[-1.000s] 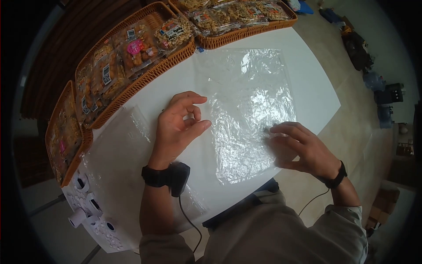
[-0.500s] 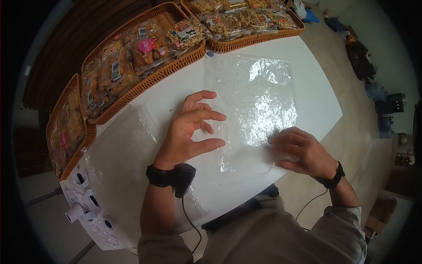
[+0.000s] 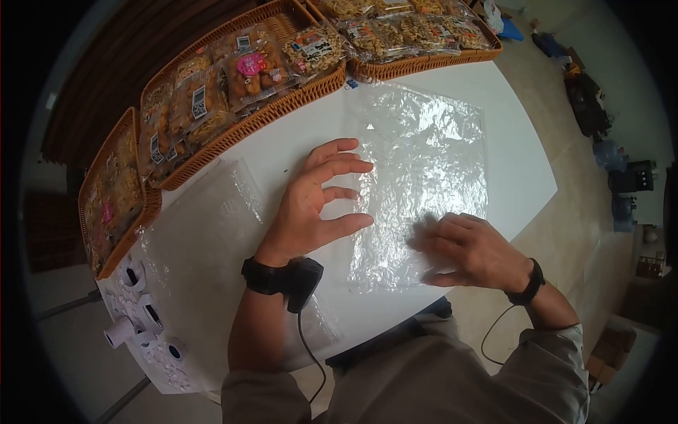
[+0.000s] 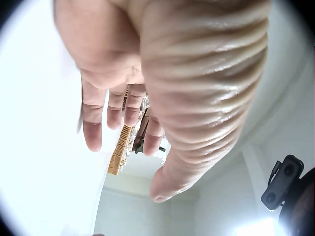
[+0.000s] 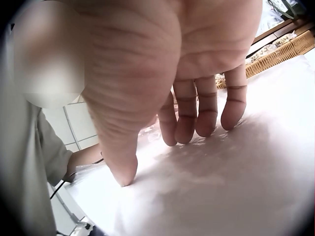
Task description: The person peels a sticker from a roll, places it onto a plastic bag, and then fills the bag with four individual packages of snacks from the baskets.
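A crinkled clear plastic bag (image 3: 431, 155) lies flat on the white table, bright with reflections. My right hand (image 3: 477, 254) is over its near right part. In the right wrist view the fingertips (image 5: 184, 132) point down right at the plastic, and the thumb is apart from them. My left hand (image 3: 304, 205) hovers by the bag's left edge, fingers spread and loosely bent, with nothing in its grasp. A second clear plastic bag (image 3: 205, 233) is spread on the table to the left of that hand.
Wicker baskets (image 3: 254, 116) full of packaged snacks line the table's far side, one more at the far left (image 3: 148, 205). White rolls and small pieces (image 3: 145, 318) crowd the left corner. Cables trail from both wrist cameras. The table's right edge (image 3: 533, 141) borders the tiled floor.
My left hand's fingers have spread apart and it has shifted slightly right and forward. The right hand has moved a little left over the bag. The head view has shifted slightly.
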The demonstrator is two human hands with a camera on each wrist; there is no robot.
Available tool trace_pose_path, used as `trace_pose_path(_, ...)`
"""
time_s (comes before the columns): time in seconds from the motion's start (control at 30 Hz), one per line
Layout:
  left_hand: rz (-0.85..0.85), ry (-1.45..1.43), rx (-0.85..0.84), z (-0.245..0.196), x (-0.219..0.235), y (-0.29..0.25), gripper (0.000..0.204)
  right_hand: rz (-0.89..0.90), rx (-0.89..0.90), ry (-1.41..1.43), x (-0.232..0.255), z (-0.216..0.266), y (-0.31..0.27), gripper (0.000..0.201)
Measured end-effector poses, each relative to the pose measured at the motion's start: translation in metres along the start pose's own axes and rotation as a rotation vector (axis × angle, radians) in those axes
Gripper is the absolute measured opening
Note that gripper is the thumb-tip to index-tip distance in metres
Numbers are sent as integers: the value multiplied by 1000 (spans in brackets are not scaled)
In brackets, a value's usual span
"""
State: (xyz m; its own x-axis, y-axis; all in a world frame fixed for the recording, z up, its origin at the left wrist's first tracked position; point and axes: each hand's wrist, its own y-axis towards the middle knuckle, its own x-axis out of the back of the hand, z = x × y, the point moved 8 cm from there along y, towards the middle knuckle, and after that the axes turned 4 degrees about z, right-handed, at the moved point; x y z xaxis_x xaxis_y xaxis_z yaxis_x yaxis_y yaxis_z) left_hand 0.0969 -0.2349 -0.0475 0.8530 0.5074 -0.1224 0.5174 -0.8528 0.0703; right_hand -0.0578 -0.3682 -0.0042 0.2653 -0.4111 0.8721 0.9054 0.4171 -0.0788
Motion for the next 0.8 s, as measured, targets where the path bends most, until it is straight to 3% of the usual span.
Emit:
trace_pose_path(0.3,88,157,-146,-9,-4,1,46,14,-11,72,5,0,2,42)
trace_pose_path(0.8,96,205,-86,-5,-5,0,44,-74,-28,43,1,-2,6,16)
